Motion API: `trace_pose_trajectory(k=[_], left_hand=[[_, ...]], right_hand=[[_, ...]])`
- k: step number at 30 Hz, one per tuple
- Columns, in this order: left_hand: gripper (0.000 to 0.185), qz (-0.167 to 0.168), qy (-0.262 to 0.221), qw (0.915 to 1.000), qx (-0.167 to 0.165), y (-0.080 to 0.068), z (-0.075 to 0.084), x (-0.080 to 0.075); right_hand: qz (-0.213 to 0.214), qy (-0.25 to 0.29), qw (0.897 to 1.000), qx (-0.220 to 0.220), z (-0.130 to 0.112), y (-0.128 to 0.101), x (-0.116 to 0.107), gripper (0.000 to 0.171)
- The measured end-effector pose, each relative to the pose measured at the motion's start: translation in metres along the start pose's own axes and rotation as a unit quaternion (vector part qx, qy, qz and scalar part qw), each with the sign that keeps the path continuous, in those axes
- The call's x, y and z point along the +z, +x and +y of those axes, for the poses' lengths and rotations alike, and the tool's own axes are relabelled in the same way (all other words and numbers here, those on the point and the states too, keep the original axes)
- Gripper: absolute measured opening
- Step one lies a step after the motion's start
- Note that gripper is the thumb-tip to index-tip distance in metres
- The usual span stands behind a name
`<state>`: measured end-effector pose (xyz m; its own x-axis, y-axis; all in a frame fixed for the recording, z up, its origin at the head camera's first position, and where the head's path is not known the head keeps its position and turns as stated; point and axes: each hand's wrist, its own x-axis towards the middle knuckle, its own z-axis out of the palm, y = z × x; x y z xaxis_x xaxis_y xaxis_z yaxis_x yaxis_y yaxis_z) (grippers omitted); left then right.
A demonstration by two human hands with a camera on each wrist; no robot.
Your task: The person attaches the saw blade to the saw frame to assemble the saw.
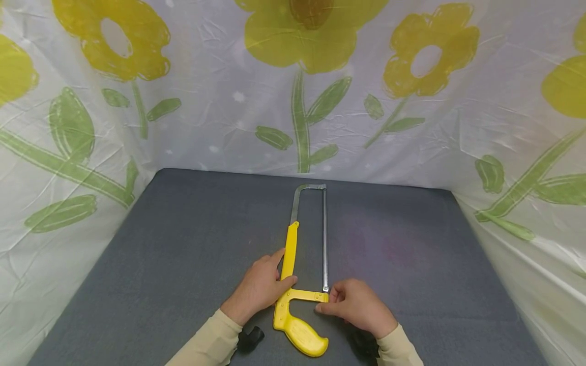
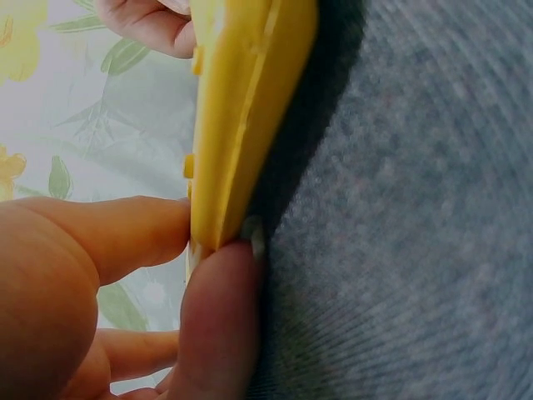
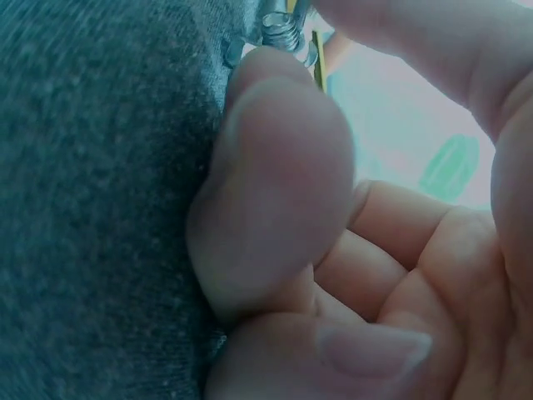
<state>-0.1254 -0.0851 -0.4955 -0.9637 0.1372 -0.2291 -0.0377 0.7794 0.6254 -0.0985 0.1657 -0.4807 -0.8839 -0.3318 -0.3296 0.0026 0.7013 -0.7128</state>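
A hacksaw [image 1: 288, 254] with a yellow frame and handle lies on the grey table, its handle nearest me and its blade side [image 1: 325, 239] to the right. My left hand [image 1: 258, 284] grips the yellow frame above the handle, thumb on one face and a finger against the other side in the left wrist view. At the lower right corner of the frame, my right hand [image 1: 361, 307] has thumb and curled fingers at the metal wing nut [image 3: 237, 52]. Its threaded bolt [image 3: 281, 32] shows in the right wrist view; the fingertips partly hide the nut.
Grey cloth covers the table [image 1: 183, 229]. A white curtain [image 1: 206, 101] with yellow flowers hangs along the back and both sides. Black wrist devices [image 1: 251, 339] show beside both sleeves.
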Motion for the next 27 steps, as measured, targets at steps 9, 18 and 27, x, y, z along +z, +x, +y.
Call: trace_pose_trajectory(k=[9,18,27], left_hand=[[0.084,0.0,0.003,1.0,0.004,-0.0013,0.0021,-0.0017],[0.083,-0.001,0.004,1.0,-0.001,-0.0025,0.0036,-0.0026],[0.083,0.002,0.006,1.0,-0.004,-0.0023,0.0046,-0.0021]], right_hand=[[-0.002,0.002,1.0,0.0,-0.0001,-0.0004,-0.0003,0.035],[-0.022,0.034,0.999,0.008,0.0013,-0.0007,-0.0021,0.028],[-0.031,0.037,0.999,-0.009,0.0048,-0.0002,-0.0046,0.026]])
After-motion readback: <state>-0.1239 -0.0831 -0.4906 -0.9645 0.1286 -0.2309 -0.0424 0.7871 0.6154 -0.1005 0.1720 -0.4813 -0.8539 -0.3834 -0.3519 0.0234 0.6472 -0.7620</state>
